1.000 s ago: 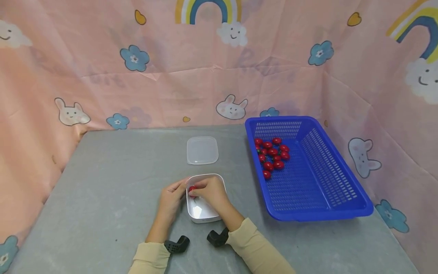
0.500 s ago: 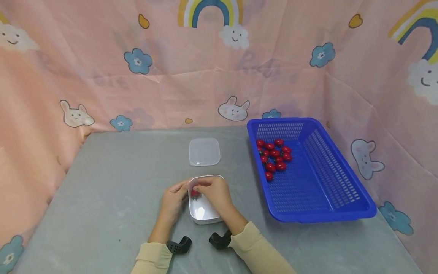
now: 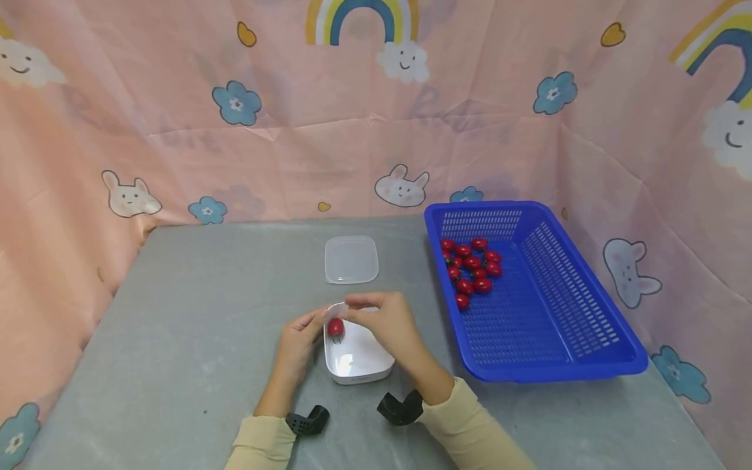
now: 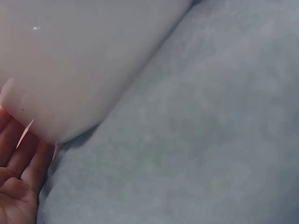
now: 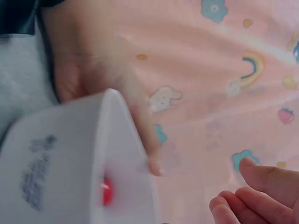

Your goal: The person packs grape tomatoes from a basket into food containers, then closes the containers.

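Note:
A small white plastic container (image 3: 352, 376) stands on the table in the head view. One red cherry tomato (image 3: 335, 327) lies inside it near the left wall, with its stem toward me. My left hand (image 3: 296, 343) rests against the container's far left corner, straight fingers touching its outside; in the left wrist view some fingers (image 4: 28, 161) reach the base. Over the container's far right part hovers my right hand (image 3: 395, 329), thumb and fingers apart with nothing between them. The right wrist view shows its fingertips (image 5: 252, 186) away from the container and the tomato partly hidden behind the wall.
A blue perforated basket (image 3: 552, 367) stands to the right, with several cherry tomatoes (image 3: 472, 263) gathered along its left side. A translucent lid (image 3: 351, 260) lies flat beyond the container. Patterned pink cloth (image 3: 294, 150) hangs along the back and sides of the grey table (image 3: 194, 326).
My right hand has let go of the cherry tomato, which now lies in the container, and has drawn back to the right. The left hand has stayed at the container's corner.

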{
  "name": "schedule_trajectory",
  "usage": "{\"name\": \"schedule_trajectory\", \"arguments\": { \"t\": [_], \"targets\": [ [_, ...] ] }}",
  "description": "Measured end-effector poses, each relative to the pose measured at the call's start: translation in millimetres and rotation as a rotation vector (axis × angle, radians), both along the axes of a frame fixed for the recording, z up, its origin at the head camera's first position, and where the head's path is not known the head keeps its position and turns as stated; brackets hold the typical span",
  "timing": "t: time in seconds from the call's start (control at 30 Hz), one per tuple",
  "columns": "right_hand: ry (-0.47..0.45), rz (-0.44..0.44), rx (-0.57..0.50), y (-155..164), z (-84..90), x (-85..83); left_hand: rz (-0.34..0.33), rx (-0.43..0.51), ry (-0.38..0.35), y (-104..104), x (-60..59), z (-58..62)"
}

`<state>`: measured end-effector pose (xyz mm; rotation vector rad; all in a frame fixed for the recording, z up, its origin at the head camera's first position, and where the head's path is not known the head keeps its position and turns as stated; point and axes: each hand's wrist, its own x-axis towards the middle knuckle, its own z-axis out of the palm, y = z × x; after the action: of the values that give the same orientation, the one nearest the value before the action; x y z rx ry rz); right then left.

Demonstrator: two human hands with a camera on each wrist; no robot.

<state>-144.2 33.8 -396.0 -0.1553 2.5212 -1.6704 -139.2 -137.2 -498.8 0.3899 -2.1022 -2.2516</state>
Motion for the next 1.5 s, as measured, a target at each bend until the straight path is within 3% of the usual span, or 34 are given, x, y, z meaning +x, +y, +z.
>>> {"name": "schedule_trajectory", "arguments": {
  "t": [0.33, 0.47, 0.7, 1.03, 1.5],
  "targets": [
    [0.065, 0.030, 0.072, 32.9, 56.9, -5.5, 0.018, 0.018, 0.018, 1.8, -1.0, -3.0],
    [0.059, 0.024, 0.112, 50.7, 68.9, -19.7, 0.009, 0.029, 0.017, 2.0, -0.8, -2.1],
    [0.048, -0.018, 0.075, 92.0, 81.6, -48.9, 0.012, 0.035, 0.014, 1.3, -0.4, -0.1],
    [0.104, -0.162, 0.148, 152.0, 77.9, -83.8, 0.014, 0.012, 0.010, 2.0, -0.3, -0.8],
    [0.021, -0.267, 0.126, 199.3, 34.1, -134.9, 0.011, -0.028, 0.006, 1.4, 0.0, -2.3]
  ]
}}
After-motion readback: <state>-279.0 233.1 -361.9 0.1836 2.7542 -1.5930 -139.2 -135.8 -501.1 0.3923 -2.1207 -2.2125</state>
